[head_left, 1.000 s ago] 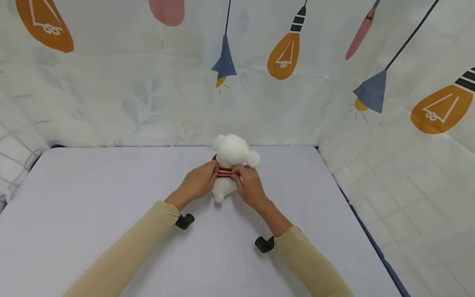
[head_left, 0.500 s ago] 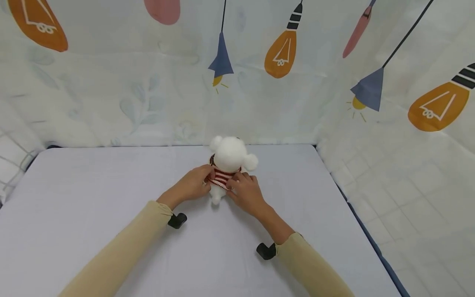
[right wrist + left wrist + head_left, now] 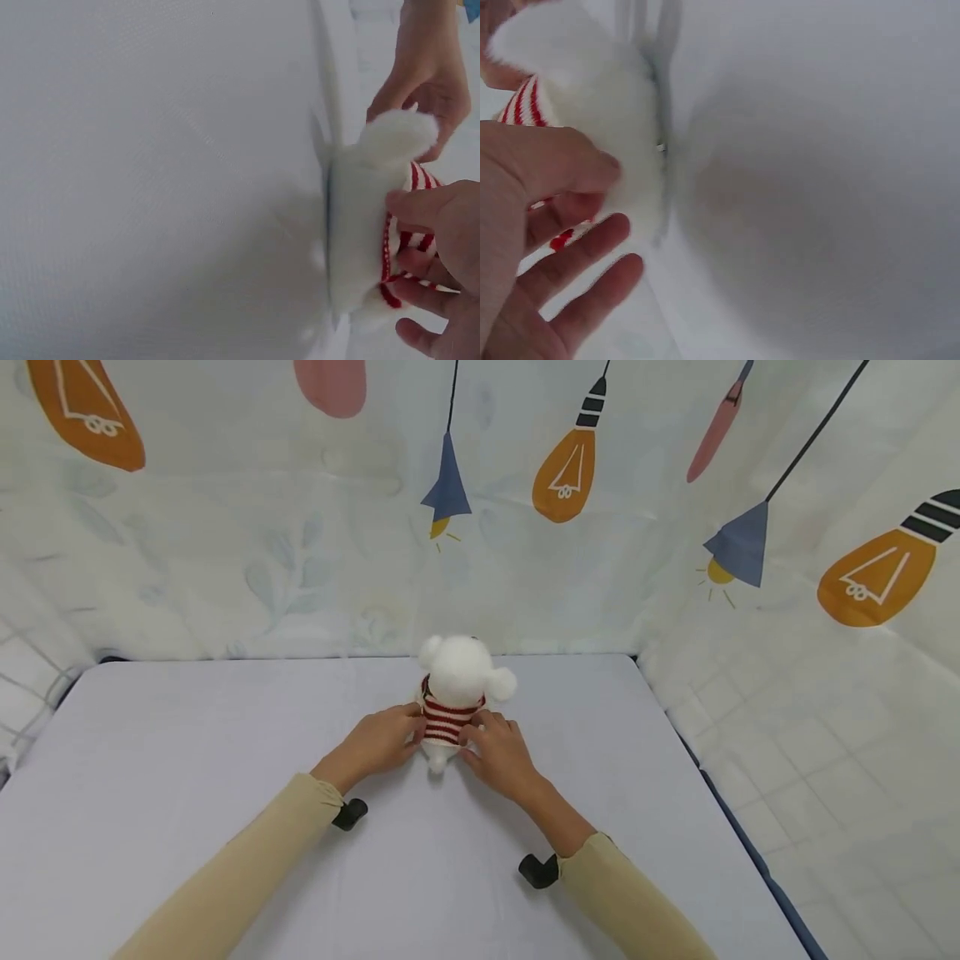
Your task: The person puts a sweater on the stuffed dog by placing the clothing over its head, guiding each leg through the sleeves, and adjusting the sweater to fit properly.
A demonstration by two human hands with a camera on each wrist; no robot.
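A white plush toy (image 3: 459, 670) with round ears sits upright on the white table, its back towards me. It wears a knitted red-and-white striped sweater (image 3: 447, 720), whose hem lies just above the stubby tail (image 3: 437, 762). My left hand (image 3: 381, 739) pinches the sweater's left side between thumb and index finger; the other fingers are spread apart in the left wrist view. At the right side of the hem, my right hand (image 3: 501, 753) holds the knit between thumb and fingers. In the right wrist view, the thumb presses by the red hem edge (image 3: 387, 247). The toy's front is hidden.
The table (image 3: 187, 718) carries a white cloth, with a dark edge along its right side. Behind it hangs a pale curtain (image 3: 360, 568) printed with lamps and bulbs. A black wrist mount (image 3: 538, 870) sticks out below each sleeve.
The sweater has come down over the toy's back, from a bunched band to several visible stripes. Both hands moved lower with the hem, and the left hand shifted slightly left.
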